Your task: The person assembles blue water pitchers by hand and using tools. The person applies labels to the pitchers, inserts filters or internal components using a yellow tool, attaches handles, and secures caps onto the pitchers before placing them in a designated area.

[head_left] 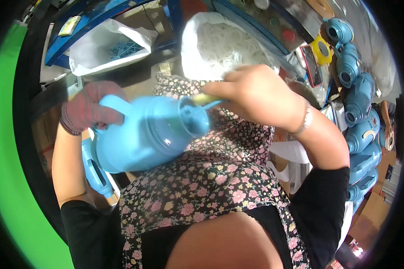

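A light-blue plastic jug (141, 134) lies tilted on its side in front of my body, its round mouth facing right. My left hand (94, 105), in a dark red and black glove, is closed around the jug's handle. Beside the mouth, my bare right hand (260, 96) is closed in a pinch on a small yellow-handled tool (202, 98), blurred by motion. A thin blue plastic strip (214, 104) sticks out between the jug's rim and my right fingers. The tool's working end cannot be made out.
A white sack (90, 56) with blue plastic scraps stands at far left. Another white bag (191, 49) holds translucent rings. Several blue jugs (359, 98) line the right side, near a phone (310, 67) and yellow tape roll (321, 49). Another blue plastic piece (96, 175) sits below my left forearm.
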Demonstrator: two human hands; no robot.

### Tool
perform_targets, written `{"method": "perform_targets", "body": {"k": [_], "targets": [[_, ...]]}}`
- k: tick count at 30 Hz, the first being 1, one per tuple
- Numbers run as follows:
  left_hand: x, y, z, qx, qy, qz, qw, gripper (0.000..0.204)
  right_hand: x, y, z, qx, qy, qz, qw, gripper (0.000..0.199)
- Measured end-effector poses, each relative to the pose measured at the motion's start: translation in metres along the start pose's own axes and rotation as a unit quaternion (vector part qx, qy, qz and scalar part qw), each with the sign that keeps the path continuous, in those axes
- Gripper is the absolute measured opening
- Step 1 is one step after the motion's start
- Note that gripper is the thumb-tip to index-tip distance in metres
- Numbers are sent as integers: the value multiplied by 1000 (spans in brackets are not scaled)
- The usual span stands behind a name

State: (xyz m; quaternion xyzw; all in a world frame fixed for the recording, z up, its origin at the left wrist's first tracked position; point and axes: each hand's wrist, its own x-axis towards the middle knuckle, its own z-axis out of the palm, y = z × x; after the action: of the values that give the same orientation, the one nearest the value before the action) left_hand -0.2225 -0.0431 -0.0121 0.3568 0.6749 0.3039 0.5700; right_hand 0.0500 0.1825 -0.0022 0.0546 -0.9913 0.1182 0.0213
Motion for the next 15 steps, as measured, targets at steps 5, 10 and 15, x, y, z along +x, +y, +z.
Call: {"method": "perform_targets", "body": {"k": [5, 10, 15], "targets": [[-40, 2, 10, 83, 34, 112, 990, 36, -24, -27, -19, 15, 84, 22, 996, 30], [-8, -12, 16, 118, 9, 13, 993, 37, -17, -23, 6, -54, 30, 17, 998, 22], [-28, -42, 27, 152, 185, 139, 961, 34, -51, 6, -13, 143, 14, 198, 970, 35]]}}
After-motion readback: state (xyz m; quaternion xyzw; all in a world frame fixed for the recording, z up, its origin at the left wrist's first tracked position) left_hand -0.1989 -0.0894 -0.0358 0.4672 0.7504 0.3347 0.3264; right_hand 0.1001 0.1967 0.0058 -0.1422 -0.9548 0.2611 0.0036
